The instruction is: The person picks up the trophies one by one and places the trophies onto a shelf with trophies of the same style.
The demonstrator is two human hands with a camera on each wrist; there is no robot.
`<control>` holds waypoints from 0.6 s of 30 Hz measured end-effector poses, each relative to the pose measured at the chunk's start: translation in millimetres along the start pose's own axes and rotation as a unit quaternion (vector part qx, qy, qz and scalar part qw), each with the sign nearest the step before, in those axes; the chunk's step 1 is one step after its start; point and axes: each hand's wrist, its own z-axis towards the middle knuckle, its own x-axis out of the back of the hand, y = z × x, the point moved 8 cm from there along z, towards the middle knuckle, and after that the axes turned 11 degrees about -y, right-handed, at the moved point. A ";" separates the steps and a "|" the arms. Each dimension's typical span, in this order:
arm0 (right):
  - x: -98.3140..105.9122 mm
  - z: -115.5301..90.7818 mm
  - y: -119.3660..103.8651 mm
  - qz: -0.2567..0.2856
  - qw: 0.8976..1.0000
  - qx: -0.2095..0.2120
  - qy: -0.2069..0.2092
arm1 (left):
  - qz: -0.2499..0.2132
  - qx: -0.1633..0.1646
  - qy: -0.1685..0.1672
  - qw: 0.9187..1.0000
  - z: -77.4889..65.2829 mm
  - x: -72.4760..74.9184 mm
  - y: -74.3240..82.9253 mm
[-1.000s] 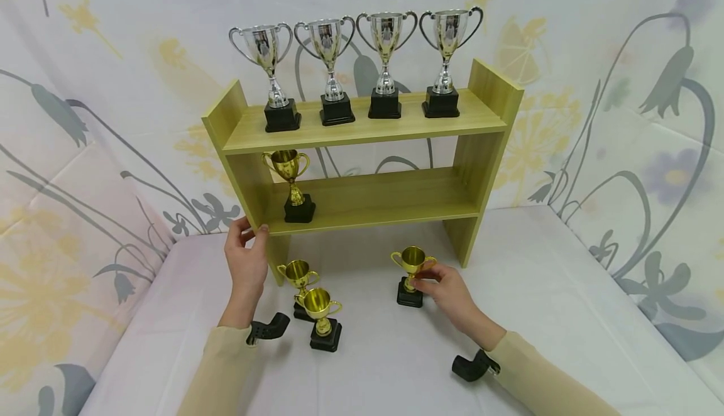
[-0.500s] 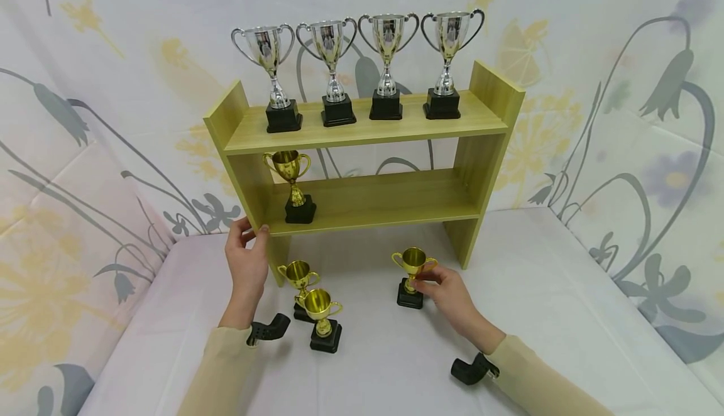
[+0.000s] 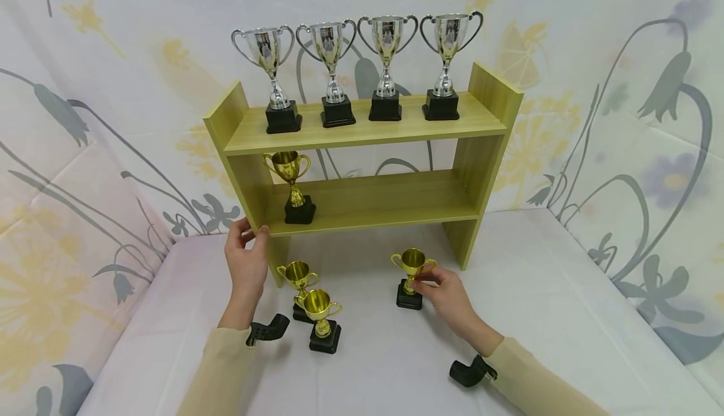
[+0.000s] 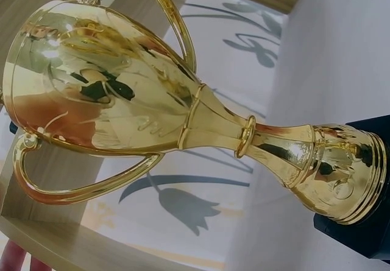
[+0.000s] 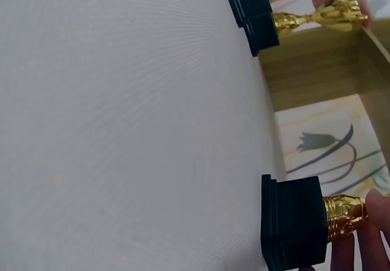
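My left hand (image 3: 247, 265) grips the left side panel of a two-tier wooden shelf (image 3: 373, 199), thumb in front at the lower board's edge. In the left wrist view its fingers (image 4: 12, 260) show at the lower left corner. My right hand (image 3: 452, 295) pinches a small gold trophy (image 3: 411, 262) by its stem, upright before the shelf's right half. In the right wrist view that trophy's black base (image 5: 298, 222) is at the white tabletop; whether it touches I cannot tell. Close to my left wrist stand two more gold trophies, the front one (image 3: 318, 306) partly covering the other (image 3: 298, 273).
Several silver trophies (image 3: 386, 58) stand along the top board. One gold trophy (image 3: 290, 168) is at the left end of the lower board. Behind the shelf hangs a flower-patterned cloth (image 3: 594, 120); a white cloth covers the tabletop (image 3: 379, 366).
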 end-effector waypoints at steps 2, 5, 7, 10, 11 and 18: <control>-0.3 -0.1 -0.1 -0.004 1.000 0.003 0.000 | 0.000 0.000 -0.002 1.000 0.1 -0.1 0.0; -0.5 0.0 -0.6 -0.008 1.000 0.008 -0.001 | -0.002 0.001 -0.004 1.000 0.2 -0.4 -0.1; -0.4 0.1 -0.9 -0.011 1.000 0.011 -0.001 | -0.002 0.003 -0.005 1.000 -0.2 -0.6 0.4; -0.3 0.3 -0.3 -0.017 1.000 0.012 0.000 | -0.001 0.006 -0.006 1.000 -0.6 -0.7 0.5; -0.2 0.3 -0.1 -0.017 1.000 0.011 0.001 | 0.001 0.007 -0.006 1.000 -0.7 -0.7 0.2; 0.3 -0.3 -2.4 -0.028 1.000 0.013 0.005 | 0.004 0.010 -0.008 1.000 0.0 -0.7 -0.6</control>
